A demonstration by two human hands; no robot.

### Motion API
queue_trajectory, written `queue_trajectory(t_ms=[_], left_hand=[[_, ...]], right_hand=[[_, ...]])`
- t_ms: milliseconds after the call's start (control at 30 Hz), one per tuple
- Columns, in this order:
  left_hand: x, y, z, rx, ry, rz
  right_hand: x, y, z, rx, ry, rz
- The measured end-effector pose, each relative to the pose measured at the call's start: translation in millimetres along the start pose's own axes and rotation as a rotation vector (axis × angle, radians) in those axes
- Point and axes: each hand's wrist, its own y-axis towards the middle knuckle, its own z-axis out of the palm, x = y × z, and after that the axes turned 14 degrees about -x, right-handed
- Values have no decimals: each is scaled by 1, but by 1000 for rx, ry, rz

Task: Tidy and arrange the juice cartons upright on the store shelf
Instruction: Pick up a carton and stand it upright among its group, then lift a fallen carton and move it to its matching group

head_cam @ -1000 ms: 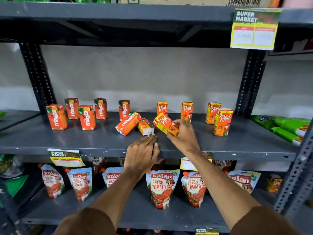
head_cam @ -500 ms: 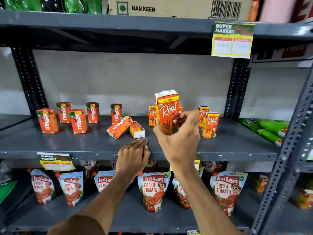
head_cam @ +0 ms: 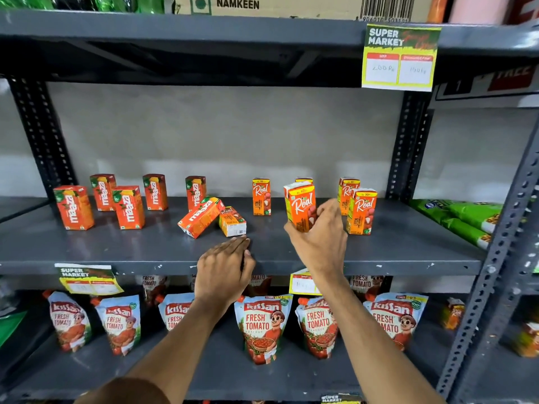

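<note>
Lowered toward the metal shelf [head_cam: 291, 258]: boxy Real carton [head_cam: 300, 207], right-hand fingers [head_cam: 328, 209] clamped around it.

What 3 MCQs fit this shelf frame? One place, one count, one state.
1. Where is the left hand?
A. on the shelf front edge
B. on a ketchup pouch
C. on the top shelf

2. How many cartons lie toppled?
A. none
B. two
C. five

3. The right hand is:
A. empty
B. holding a Real carton upright
C. holding a green packet

Key: 1 A, fingers rest flat by the edge. 2 B, a Maaza carton and a small carton lie mid-shelf. 3 B, fingers wrap its lower half.
</note>
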Motion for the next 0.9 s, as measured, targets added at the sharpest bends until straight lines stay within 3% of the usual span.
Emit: queue_trajectory(t_ms=[200, 600, 700, 800, 900], left_hand=[[0, 0, 7, -53, -13, -21], [-3, 2, 2, -24, 18, 1], [0, 4, -8, -19, -94, -41], [14, 4, -22, -126, -194, -85], [43, 8, -37, -209, -185, -74]], right_hand=[[-42, 23, 28, 78, -125, 82], [-47, 25, 35, 142, -88, 177], [-27, 17, 24, 26, -152, 86], [8, 2, 22, -74, 1, -111], [51, -17, 35, 47, 256, -88]])
